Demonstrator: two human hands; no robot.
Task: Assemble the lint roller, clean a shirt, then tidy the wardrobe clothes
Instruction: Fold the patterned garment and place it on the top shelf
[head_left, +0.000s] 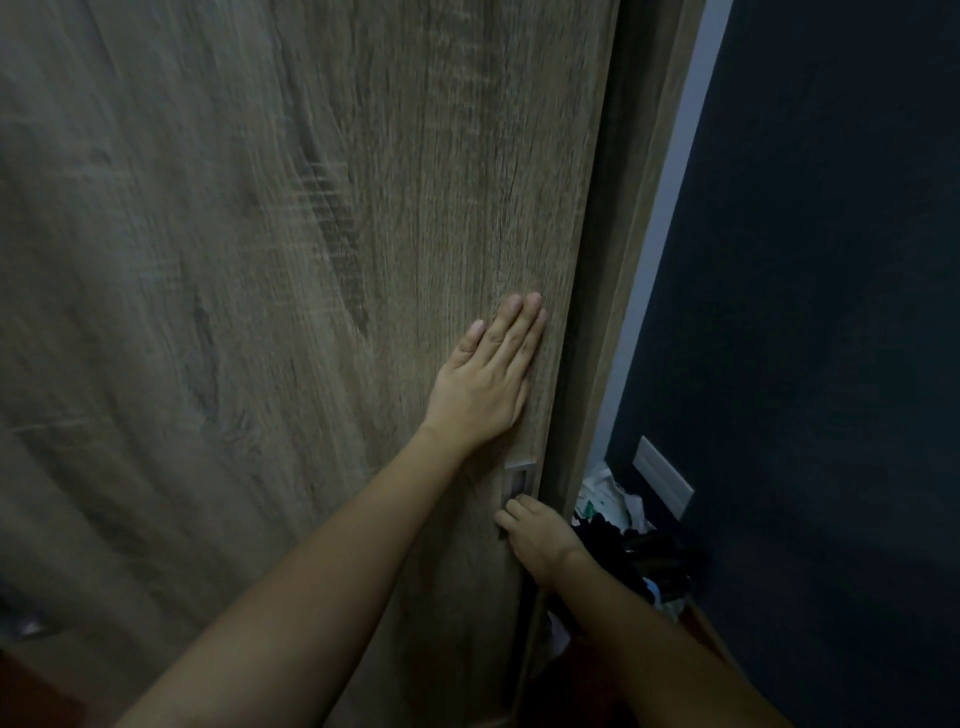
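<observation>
- Wardrobe door (291, 312): the wood-grain sliding panel fills most of my view, right in front of me, its right edge close to the wardrobe frame (631, 291).
- My left hand (480, 387) lies flat and unclenched on the panel near that edge, fingers together, gripping nothing, only pressing.
- My right hand (532, 530) sits lower down, its fingertips curled into the recessed metal handle (518, 480) set in the door's edge; I am holding that pull and nothing else.
- I judge this to be the wardrobe part of the job: working the door along its track. Whether it is on its way open or shut I cannot tell from here.
- The next move calls for a steady sideways slide, both hands acting together, with my fingers kept clear of the narrow gap at the frame.
- Neither the lint roller nor the shirt is in sight.
- Around me: a dark blue wall (831, 312) on the right with a pale wall plate (662, 478), and below it a heap of clothes and bags (618, 514) on the floor beside the wardrobe.
- That heap lies near my right wrist and could crowd my footing; the light is dim.
</observation>
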